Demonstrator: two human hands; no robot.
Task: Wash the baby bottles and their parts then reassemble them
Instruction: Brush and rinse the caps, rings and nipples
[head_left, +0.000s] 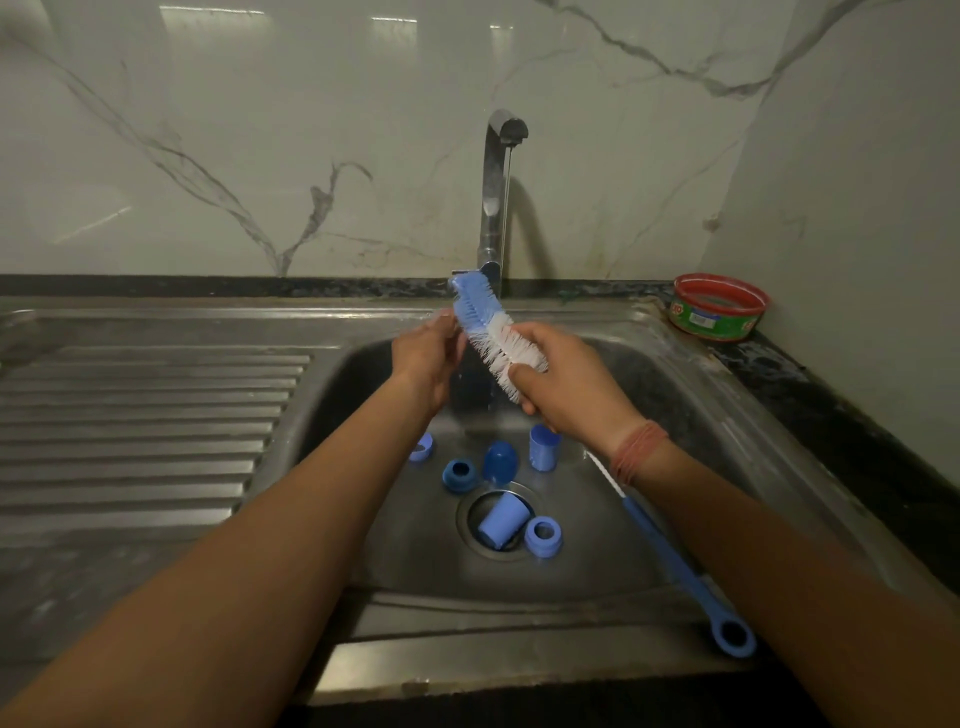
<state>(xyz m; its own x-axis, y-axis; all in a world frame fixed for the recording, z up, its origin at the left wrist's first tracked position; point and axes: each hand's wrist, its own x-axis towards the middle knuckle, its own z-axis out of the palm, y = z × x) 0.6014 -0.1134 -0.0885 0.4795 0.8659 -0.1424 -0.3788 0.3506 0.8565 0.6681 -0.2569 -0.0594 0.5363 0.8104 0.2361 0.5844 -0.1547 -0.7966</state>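
Washing looks barely begun, as far as I can judge. My right hand (566, 387) has its fingers wrapped round the lower, white end of the brush (496, 338), holding it tilted up to the left under the tap (497, 197). A thin stream of water falls from the spout beside the bristles. My left hand (428, 358) is at the blue upper part of the bristles, fingers curled in towards them and touching. Whether they pinch the bristles or only rub them I cannot tell.

So the step in hand seems to be rinsing or working the brush itself, not a bottle part.

All the blue parts lie loose in the sink (675, 374), none of them joined. One cap (421, 447) sits at the back left and a ring (459, 474) lies nearer me. A dome (501, 461) stands beside the ring, and a cup (544, 446) stands upright at the back right. Another cup (502, 521) lies on its side over the drain, with a second ring (543, 536) just beside it. I can make out no clear bottle bodies here. A thin blue-handled brush (675, 561) lies along the right of the sink, under my right arm.

Left to do, I reckon: scrub each piece, rinse it, then fit everything back together. A red tub (719, 306) stands on the bench at the back right.
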